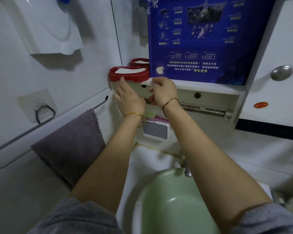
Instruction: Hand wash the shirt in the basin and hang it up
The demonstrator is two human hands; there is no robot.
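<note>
A pale green basin [174, 205] sits in the white sink [142, 159] at the bottom, under the tap [187, 172], and no shirt is in view. On the shelf above stands a pale tub with a red rim [134, 77] holding something white. My left hand [128, 97] lies with straight fingers against the tub's front. My right hand [164, 92] has its fingers curled round the tub's right side, by the shelf edge. A second red-rimmed tub [139, 62] stands behind the first.
A large blue packet [210, 39] stands on the shelf [210, 86] to the right of the tubs. A purple towel [69, 142] hangs on a rail at left, near a wall hook [41, 110]. A green brush [150, 114] lies on a white holder. A cabinet door with a knob [281, 72] is at right.
</note>
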